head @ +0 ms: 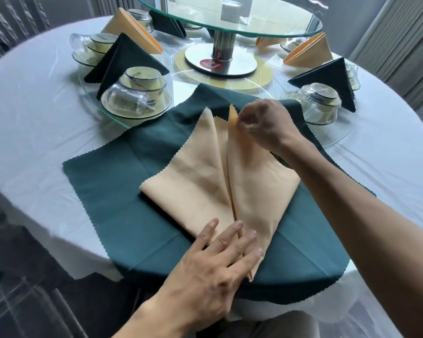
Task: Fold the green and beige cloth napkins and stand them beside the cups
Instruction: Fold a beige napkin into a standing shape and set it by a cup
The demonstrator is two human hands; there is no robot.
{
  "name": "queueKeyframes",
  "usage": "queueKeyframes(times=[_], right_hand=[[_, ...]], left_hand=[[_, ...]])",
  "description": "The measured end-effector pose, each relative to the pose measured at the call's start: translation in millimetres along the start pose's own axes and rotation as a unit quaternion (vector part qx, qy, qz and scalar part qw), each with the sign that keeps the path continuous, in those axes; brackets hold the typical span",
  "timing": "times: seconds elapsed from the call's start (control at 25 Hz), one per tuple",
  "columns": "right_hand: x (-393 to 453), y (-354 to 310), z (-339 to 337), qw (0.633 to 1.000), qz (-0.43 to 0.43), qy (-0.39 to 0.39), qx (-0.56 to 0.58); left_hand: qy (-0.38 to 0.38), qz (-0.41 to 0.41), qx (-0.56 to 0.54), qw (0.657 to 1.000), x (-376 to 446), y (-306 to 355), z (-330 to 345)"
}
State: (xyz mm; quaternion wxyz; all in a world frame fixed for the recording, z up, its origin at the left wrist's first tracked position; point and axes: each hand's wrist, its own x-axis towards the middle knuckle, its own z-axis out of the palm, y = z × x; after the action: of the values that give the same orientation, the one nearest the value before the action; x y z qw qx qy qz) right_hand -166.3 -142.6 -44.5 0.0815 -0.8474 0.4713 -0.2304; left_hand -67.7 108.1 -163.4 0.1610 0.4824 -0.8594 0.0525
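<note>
A round table [35,123] fills most of the view, draped in a white tablecloth [388,172] under a glossy clear cover that catches soft daylight. At its centre stands a glass turntable [230,23] on a polished metal column [222,48], which rises from a round steel base [244,65] set on a pale yellow disc [261,80]; a red number tag [211,64] sits on the base. Pale pleated curtains [400,37] hang at the right — more drapery, grey and blurred, shows at the upper left. Below the table's edge the floor [30,293] is dark and indistinct. The light is cool and even.
</note>
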Motion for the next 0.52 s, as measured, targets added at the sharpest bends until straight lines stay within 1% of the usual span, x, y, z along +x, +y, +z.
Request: queueKeyframes(times=[0.12,0.16,0.24,0.32,0.4,0.52], right_hand=[[-8.1,-3.4,-4.9,1.0,0.007,-0.026,0.016],[-10.8,-5.1,-4.4,0.999,0.007,-0.035,0.016],[-15.3,-7.3,-0.4,0.999,0.013,-0.041,0.006],[-17.0,-7.8,5.2,0.999,0.032,-0.038,0.0],[-16.7,-7.7,9.2,0.998,0.049,-0.034,0.006],[-16.0,-7.2,13.2,0.999,0.039,-0.013,-0.007]], left_hand=[[-0.043,0.075,-0.009,0.996,-16.4,-22.0,-15.2],[-0.054,0.084,-0.015,0.995,-22.8,-28.0,-21.9],[-0.077,0.059,-0.031,0.995,-31.3,-34.2,-30.0],[-0.069,0.006,-0.028,0.997,-30.6,-30.9,-29.1],[-0.065,-0.027,-0.005,0.998,-26.1,-24.0,-22.5],[-0.094,-0.02,0.016,0.995,-24.0,-21.5,-17.8]])
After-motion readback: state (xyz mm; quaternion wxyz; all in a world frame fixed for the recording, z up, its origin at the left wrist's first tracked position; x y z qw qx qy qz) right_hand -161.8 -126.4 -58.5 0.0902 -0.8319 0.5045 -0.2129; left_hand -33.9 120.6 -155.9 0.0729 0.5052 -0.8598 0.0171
